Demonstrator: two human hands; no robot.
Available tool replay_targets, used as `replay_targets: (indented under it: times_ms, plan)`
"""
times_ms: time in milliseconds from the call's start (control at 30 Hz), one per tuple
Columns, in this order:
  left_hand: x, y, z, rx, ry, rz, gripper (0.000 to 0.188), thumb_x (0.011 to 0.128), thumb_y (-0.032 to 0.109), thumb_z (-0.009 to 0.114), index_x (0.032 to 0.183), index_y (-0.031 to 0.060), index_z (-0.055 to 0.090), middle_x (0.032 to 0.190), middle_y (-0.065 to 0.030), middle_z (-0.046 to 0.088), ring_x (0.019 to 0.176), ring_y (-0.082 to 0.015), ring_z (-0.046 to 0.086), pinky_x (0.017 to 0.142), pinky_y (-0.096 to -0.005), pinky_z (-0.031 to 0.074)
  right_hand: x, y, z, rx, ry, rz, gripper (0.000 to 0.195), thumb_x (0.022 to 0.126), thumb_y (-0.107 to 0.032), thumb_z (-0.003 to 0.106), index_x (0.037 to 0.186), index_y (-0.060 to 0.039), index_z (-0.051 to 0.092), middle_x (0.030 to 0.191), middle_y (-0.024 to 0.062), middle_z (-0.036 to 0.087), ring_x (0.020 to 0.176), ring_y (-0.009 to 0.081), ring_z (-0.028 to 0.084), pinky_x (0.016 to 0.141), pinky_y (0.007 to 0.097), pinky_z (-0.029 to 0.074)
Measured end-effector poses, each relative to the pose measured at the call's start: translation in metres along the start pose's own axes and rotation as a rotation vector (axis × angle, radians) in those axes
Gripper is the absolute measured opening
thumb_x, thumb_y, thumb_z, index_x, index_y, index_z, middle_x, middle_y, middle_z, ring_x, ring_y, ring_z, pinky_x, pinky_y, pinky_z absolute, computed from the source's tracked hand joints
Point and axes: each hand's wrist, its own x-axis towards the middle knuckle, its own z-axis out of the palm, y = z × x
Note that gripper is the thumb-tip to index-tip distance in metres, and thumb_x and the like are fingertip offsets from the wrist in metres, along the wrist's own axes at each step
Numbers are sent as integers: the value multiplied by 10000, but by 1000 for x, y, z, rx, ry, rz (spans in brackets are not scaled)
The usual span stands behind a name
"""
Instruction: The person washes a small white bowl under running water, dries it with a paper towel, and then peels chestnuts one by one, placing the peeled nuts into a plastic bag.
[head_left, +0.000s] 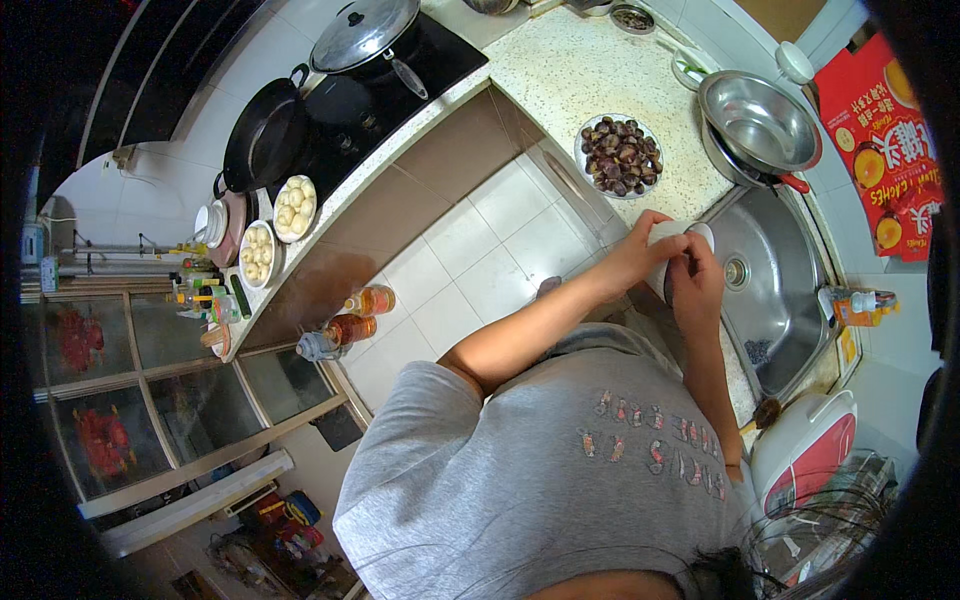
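Observation:
My left hand (660, 241) and my right hand (696, 274) meet at the counter's front edge beside the sink, fingers bent and close together. Around and behind the fingers shows a smooth white object (705, 235), perhaps a bowl or cup. The fingers cover much of it, and whether a small item is pinched between them cannot be told. Beyond my hands, a white plate (580, 159) heaped with dark brown chestnuts (621, 156) rests on the speckled counter (540, 67).
A stainless sink (780, 300) lies right of my hands, with stacked metal bowls (761, 120) behind it. An orange bottle (862, 306) stands at its far rim. Left are a black wok (264, 135), a lidded pan (367, 34) and two dishes of pale round food (295, 208). Bottles (371, 300) stand on the floor.

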Motion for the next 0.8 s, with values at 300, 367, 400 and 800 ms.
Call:
replay_targets:
  times_ms: [300,367,400,800]
  plan:
    - [-5,6,-22,-356,-71,-107,515,900,394,495,1285,110,303,1251,-131,434,1053,-253,542,789,-407,524,0,-28,-46,-434,-398,-379,164,721,28,535,862,0,613,925,143,590,855,329,569,800,379,467]
    - [-9,13,-25,-430,-104,-107,558,886,446,495,1285,102,311,1249,-130,445,1098,-274,545,811,-424,545,4,-32,-56,-700,-213,-442,178,704,24,543,861,-5,621,944,141,599,883,329,570,818,382,470]
    - [-8,18,-33,-495,-214,-181,613,866,504,500,1293,100,327,1244,-125,456,1116,-272,548,847,-433,541,7,-38,-59,-732,-91,-368,199,687,11,558,871,-12,631,952,143,601,908,324,571,825,386,475]
    - [-14,22,-22,-339,-43,42,512,870,427,527,1226,96,368,1147,-112,506,994,-184,589,765,-326,555,5,-23,-3,-528,-263,-450,145,724,-59,563,856,-7,592,835,168,565,811,346,557,771,419,465]
